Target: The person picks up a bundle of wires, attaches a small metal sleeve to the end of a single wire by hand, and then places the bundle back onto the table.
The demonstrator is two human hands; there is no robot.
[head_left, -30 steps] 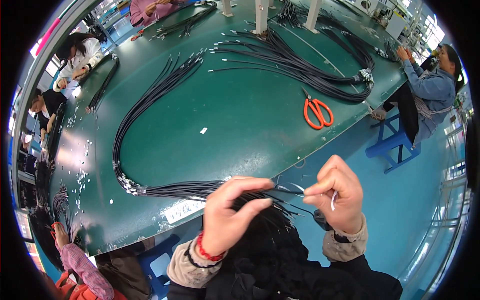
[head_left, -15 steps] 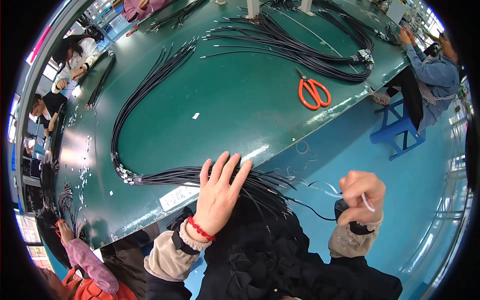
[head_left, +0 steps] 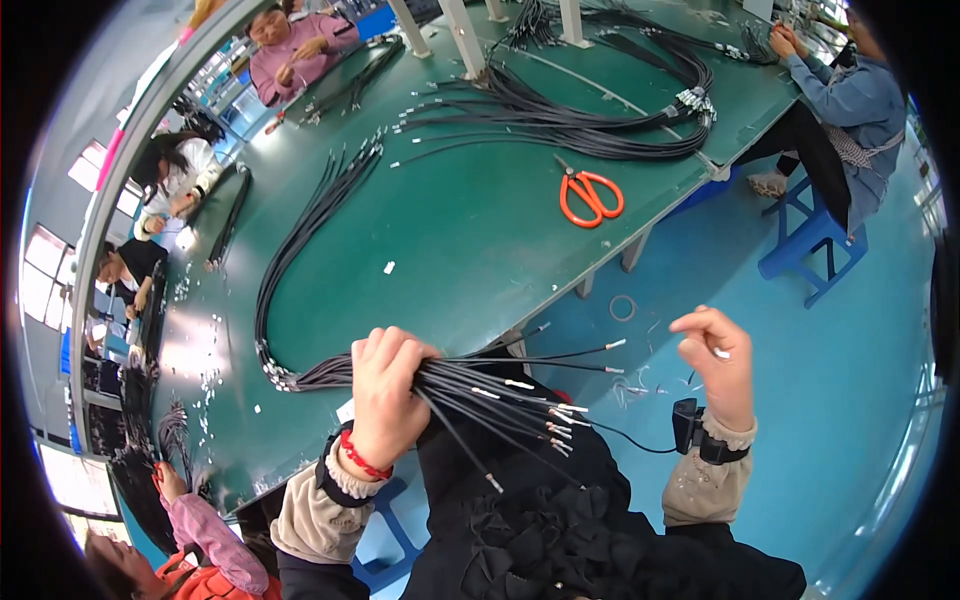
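My left hand (head_left: 388,392) is closed round a bundle of black cables (head_left: 325,374) at the table's near edge. Past my fingers, the cables' loose ends (head_left: 520,400) fan out to the right over my lap, tipped with white and silvery bits. My right hand (head_left: 722,365) hangs to the right of these ends, apart from them, fingers curled, with a small white piece (head_left: 721,353) showing between them. From my left hand the bundle bends back along the green table (head_left: 450,250), with white tags (head_left: 277,375) clustered at the bend.
Orange-handled scissors (head_left: 590,195) lie toward the table's right edge. A second cable bundle (head_left: 600,130) lies at the back. White scraps (head_left: 200,375) dot the table's left side. Co-workers sit around, one on a blue stool (head_left: 815,245) at the right.
My left hand has gone from lying flat over the cables to gripping them, and the loose ends are lifted. My right hand has turned and its fingers have loosened; the long pale strip no longer shows.
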